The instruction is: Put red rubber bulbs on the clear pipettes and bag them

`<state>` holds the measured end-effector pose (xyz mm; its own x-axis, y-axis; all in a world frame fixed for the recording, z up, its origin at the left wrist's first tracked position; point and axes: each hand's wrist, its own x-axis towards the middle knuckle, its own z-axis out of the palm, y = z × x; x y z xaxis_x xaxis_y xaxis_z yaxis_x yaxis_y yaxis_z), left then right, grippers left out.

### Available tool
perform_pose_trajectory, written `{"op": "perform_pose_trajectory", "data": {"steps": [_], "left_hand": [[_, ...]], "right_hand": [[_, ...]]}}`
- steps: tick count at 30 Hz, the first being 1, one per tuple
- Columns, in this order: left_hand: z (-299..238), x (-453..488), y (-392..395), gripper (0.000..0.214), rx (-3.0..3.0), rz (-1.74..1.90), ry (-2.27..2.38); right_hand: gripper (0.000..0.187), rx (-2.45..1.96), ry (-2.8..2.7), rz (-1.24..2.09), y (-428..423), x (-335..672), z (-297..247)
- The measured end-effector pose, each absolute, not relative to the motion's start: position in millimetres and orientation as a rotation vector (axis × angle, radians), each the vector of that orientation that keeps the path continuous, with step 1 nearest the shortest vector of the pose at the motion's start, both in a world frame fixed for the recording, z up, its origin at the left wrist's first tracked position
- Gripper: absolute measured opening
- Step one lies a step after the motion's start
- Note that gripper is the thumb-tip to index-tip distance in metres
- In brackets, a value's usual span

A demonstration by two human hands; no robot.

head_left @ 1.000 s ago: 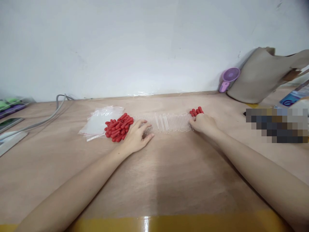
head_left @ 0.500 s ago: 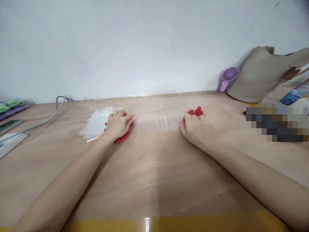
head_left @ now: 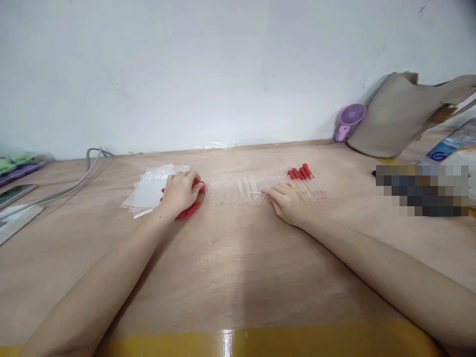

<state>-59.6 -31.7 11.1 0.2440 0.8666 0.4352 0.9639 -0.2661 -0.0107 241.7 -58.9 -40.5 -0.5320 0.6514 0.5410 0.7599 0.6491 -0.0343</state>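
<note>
A row of clear glass dropper tubes [head_left: 238, 189] lies side by side across the wooden table [head_left: 230, 267]. My left hand [head_left: 180, 192] rests curled over a heap of red rubber caps [head_left: 189, 208] at the row's left end. My right hand [head_left: 285, 201] lies on the row's right part, fingers stretched toward the tubes, index tip touching one. Just right of it lie several finished droppers with red caps [head_left: 302, 172]. A stack of clear plastic bags [head_left: 148, 191] sits left of the red heap.
A purple hand fan [head_left: 348, 119] and a beige bag [head_left: 405, 114] stand at the back right by the wall. A grey cable [head_left: 74, 183] runs along the left. Flat items lie at the far left edge [head_left: 15, 193]. Yellow tape [head_left: 260, 342] edges the table front.
My left hand moved left from the tubes onto the red caps. My right hand slid left off the capped droppers, uncovering them, and stretched its fingers onto the tube row.
</note>
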Motion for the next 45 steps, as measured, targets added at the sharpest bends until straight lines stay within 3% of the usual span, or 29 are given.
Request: {"op": "perform_pose_trajectory", "data": {"steps": [4, 7, 11, 15, 45], "left_hand": [[18, -63, -32, 0.013, -2.244, -0.746, -1.777], [19, -54, -37, 0.020, -2.251, -1.133, -1.746], [1, -21, -50, 0.022, -2.542, -1.760, -1.771], [-25, 10, -63, 0.024, -2.672, -2.019, -1.884], [-36, 15, -71, 0.024, -3.044, -1.599, -1.622]], "right_hand": [[0.028, -1.089, -2.316, -0.248, -58, 243, -42], [0.026, -1.082, -2.264, -0.230, -58, 243, -43], [0.024, -1.035, -2.249, -0.204, -59, 243, -45], [0.022, -0.977, -2.193, -0.249, -58, 242, -47], [0.021, -0.869, -2.234, 0.023, -72, 230, -40]]}}
